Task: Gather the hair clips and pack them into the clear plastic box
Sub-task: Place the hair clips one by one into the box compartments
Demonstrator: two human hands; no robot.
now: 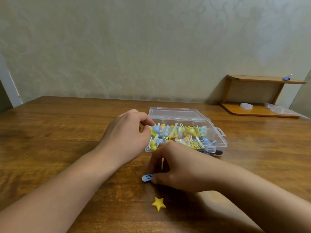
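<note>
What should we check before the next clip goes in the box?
1. Clear plastic box lid open: ok.
2. Right hand holds the blue-and-white clip: ok, fingertips pinch it on the table.
3. Left hand out of the way: not ok, it sits at the box's left end.
4. Room left in the box: cannot tell; it looks crowded.
5. All clips gathered: not ok, the yellow star lies loose.
</note>
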